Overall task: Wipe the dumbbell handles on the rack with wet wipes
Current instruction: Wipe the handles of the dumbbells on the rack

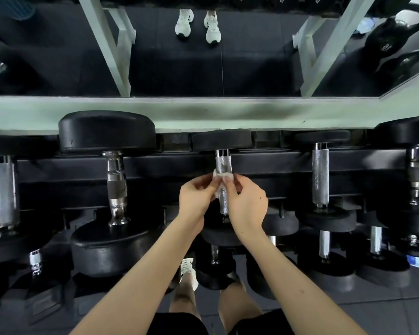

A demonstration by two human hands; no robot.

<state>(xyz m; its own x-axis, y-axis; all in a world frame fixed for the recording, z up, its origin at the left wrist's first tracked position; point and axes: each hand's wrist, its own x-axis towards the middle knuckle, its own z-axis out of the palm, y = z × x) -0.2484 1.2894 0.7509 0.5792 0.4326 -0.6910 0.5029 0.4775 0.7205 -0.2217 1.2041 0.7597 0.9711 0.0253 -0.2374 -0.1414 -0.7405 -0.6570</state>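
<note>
A wall mirror (pixel 179 68) fills the far side of the room, dark rubber floor (pixel 384 298) lies under me, and a pale green ledge (pixel 203 112) runs between. Below it the black rack (pixel 264 163) carries rows of dumbbells. At the middle dumbbell handle (pixel 223 163), my left hand (pixel 195 199) and right hand (pixel 248 204) both pinch a white wet wipe (pixel 221 176) against the metal.

Light: dim, soft, from overhead.
Glare: bright streaks on chrome handles (pixel 223 180).
Edges: wide-angle bending, corners dark.
Focus: slightly soft throughout.
</note>
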